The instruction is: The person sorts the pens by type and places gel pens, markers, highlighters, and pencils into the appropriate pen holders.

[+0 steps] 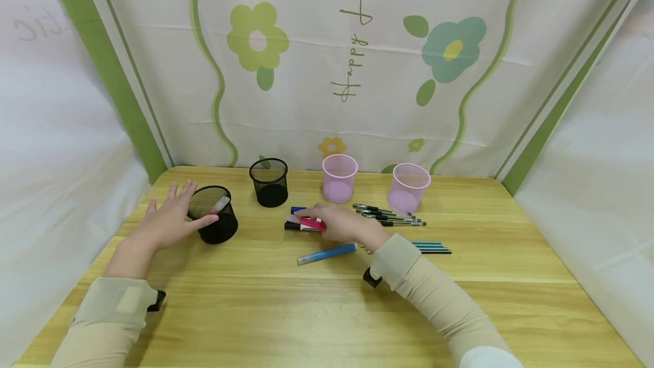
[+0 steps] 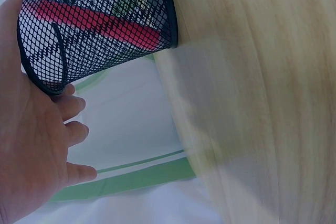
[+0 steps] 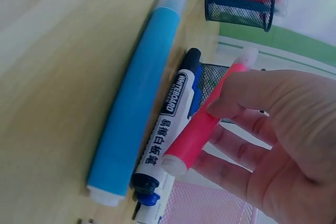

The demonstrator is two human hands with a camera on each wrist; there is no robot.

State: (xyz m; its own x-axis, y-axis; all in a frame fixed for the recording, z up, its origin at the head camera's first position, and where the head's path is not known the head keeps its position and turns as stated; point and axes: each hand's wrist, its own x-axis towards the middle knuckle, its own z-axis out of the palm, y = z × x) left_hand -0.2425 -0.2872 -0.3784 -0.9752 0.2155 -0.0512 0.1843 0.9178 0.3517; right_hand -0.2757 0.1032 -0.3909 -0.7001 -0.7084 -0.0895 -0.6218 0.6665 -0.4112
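- While your right hand (image 1: 337, 223) pinches the red marker (image 3: 197, 129) between thumb and fingers, its other fingers are loosely bent.
- You have that marker over the black-capped whiteboard marker (image 3: 165, 114); can't tell if they touch.
- Blue-capped marker (image 1: 298, 209) lies right beside the whiteboard one.
- Your left hand (image 1: 163, 217) rests at the rim of the left black mesh cup (image 1: 219, 231), fingers spread, not wrapped round it.
- That cup stands upright on the tabletop (image 1: 245, 311), inner red marker (image 2: 94, 22) leaning inside.
- Blue marker (image 1: 327, 254) lies nearer you.
- Farther back: right black mesh cup (image 1: 272, 195), left pink cup (image 1: 339, 189), right pink cup (image 1: 403, 200).
- Black pens (image 1: 393, 218) sit near the latter; slim teal sticks (image 1: 431, 247) lie partly behind your right wrist.
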